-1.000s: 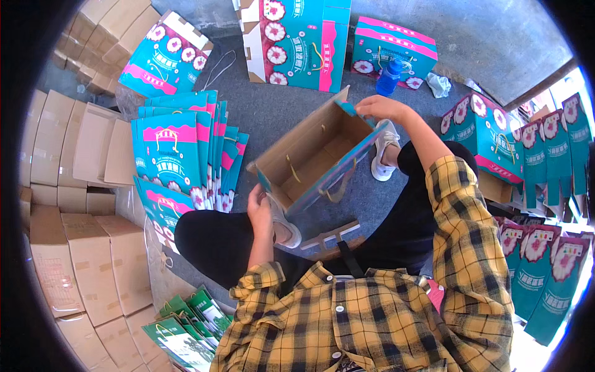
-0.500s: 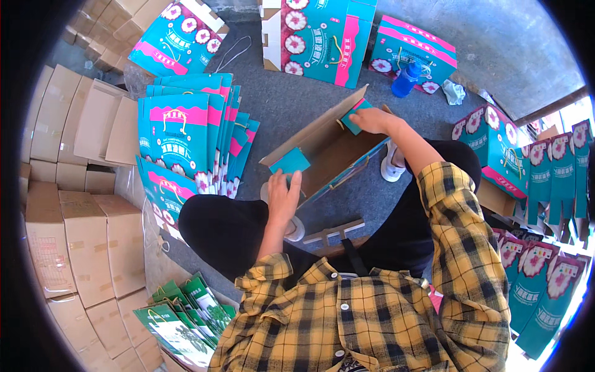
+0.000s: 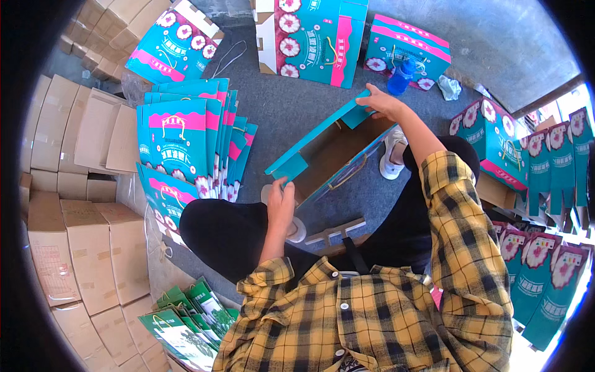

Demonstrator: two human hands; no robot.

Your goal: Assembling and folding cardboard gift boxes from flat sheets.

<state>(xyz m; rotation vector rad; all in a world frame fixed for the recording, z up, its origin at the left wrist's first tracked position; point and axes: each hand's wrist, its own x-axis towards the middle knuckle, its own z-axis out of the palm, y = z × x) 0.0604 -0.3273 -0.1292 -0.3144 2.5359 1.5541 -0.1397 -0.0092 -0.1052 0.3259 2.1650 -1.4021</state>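
A teal cardboard gift box stands open between my legs, its brown inside showing. Along its far side runs a long teal flap, tilted inward. Small teal end flaps lie at the left end and at the right end. My right hand grips the long flap near its far right corner, thumb and fingers around the edge. At the near left corner my left hand has its fingertips closed on the box edge by the end flap. A yellow cord handle hangs on the near side.
Flat teal-and-pink cartons lean in a stack at left. Brown boxes are piled beyond them. Finished gift boxes and a blue bottle stand ahead. More cartons line the right; green bags sit lower left.
The long far flap has folded inward, turning its brown face out of sight and showing teal. My right hand has moved from the right end flap to the long flap's far corner.
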